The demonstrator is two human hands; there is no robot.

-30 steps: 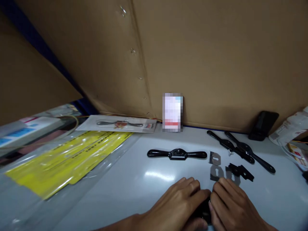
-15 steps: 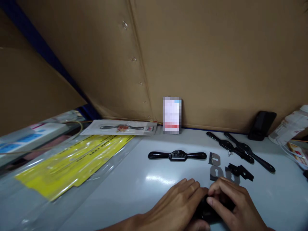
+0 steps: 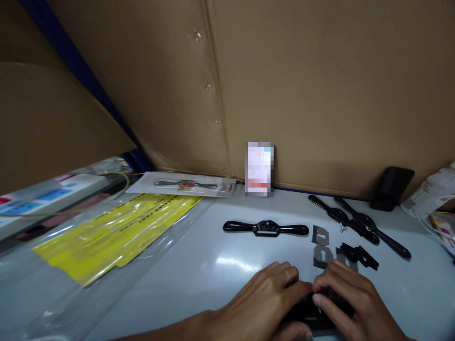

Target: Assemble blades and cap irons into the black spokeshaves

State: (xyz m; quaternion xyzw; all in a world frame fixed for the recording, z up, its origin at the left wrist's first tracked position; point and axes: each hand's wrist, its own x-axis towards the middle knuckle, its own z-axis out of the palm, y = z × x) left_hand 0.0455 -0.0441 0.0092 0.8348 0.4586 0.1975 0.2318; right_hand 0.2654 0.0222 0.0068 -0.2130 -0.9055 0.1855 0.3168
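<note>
At the near edge of the table, both hands are on a glossy black spokeshave [image 3: 306, 309], largely hidden under the fingers. My left hand [image 3: 265, 300] closes around its left side, thumb below and fingers across the top. My right hand [image 3: 357, 298] pinches with thumb and index finger at its middle; a small pale bit shows by the thumb, too hidden to name. Beyond my left hand lies a black spokeshave body [image 3: 266, 228]. Several slotted steel blades [image 3: 321, 235] and black cap plates [image 3: 359, 255] lie just past my right hand.
Two crossed black spokeshave bodies [image 3: 357, 220] lie at the back right with a small wing screw [image 3: 343, 228]. Behind them are a black stand [image 3: 393, 188] and a plastic bottle [image 3: 423, 194]. A phone [image 3: 259, 169] leans on the cardboard wall. Yellow packaging [image 3: 117, 237] and a packed spokeshave [image 3: 185, 185] lie left.
The view has shifted slightly, so the things on the table appear a little further right. Both hands keep their hold on the spokeshave, with only slight finger movement.
</note>
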